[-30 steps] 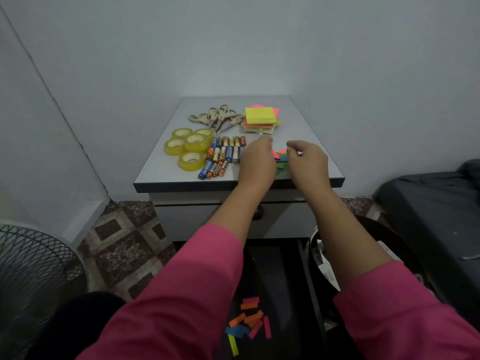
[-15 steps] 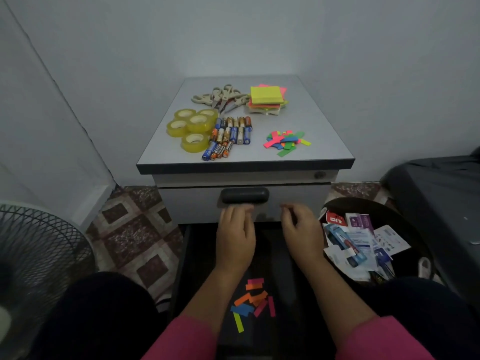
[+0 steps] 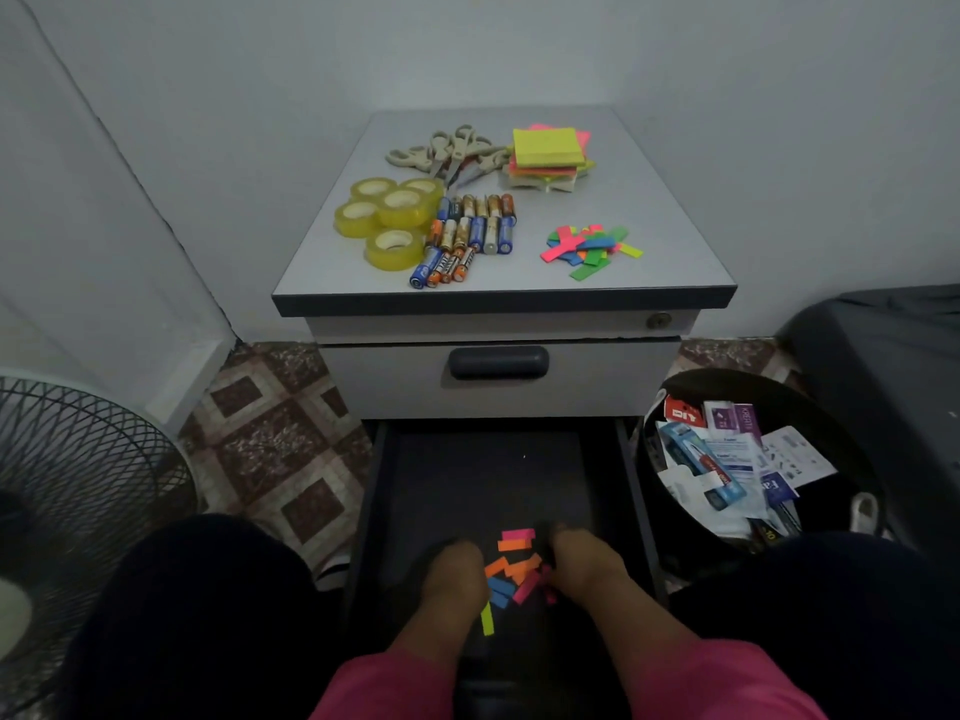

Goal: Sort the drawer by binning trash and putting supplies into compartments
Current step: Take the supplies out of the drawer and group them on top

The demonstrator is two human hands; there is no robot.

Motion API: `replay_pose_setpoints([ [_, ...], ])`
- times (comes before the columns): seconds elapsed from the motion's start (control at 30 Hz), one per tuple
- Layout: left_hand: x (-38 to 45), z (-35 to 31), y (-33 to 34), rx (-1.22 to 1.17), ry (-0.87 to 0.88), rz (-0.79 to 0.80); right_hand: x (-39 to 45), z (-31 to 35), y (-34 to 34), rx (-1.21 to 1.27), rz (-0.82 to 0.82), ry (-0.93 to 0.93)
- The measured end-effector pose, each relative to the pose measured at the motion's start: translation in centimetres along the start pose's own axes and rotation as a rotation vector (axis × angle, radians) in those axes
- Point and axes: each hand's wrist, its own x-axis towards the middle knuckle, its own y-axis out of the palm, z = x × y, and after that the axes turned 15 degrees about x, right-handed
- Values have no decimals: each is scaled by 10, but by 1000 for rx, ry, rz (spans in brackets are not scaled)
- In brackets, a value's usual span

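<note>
Both hands sit in the open drawer (image 3: 498, 459), the left hand (image 3: 457, 569) and right hand (image 3: 582, 563) flanking the loose paper strips (image 3: 514, 569). Whether either grip pinches any cannot be told. Such thin slips could easily slide off or get left behind in the dark drawer.

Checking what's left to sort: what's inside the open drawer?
Coloured paper strips lie in the open drawer, between both hands. Anything beneath them is hidden.

Both hands, left hand (image 3: 453, 574) and right hand (image 3: 586, 566), flank coloured paper strips (image 3: 514, 569) in the open drawer (image 3: 467, 475) at lower centre; tape rolls (image 3: 389, 215), batteries (image 3: 467, 233), scissors (image 3: 452, 148) and sticky notes (image 3: 548, 148) crowd the cabinet top (image 3: 665, 241); a bin (image 3: 649, 459) sits right.
</note>
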Motion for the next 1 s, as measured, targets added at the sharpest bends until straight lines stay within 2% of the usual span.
replay_pose_setpoints([
  [0.1,14,1,16,62,-60,-33,1,3,5,-11,29,-31],
  [0.4,16,1,21,5,33,-48,3,3,15,-61,3,-230],
  [0.53,20,5,23,-77,9,-19,-1,7,11,51,-55,-198],
  [0.67,18,4,22,-139,-11,-46,-6,21,0,153,48,-241],
  [0.73,21,6,23,-144,-9,-59,-10,16,4,118,75,-174],
  [0.8,24,7,24,-123,-17,-53,-9,18,3,-52,72,-142],
  [1.0,26,8,26,-18,-9,-73,-1,15,7,-157,55,-185],
])
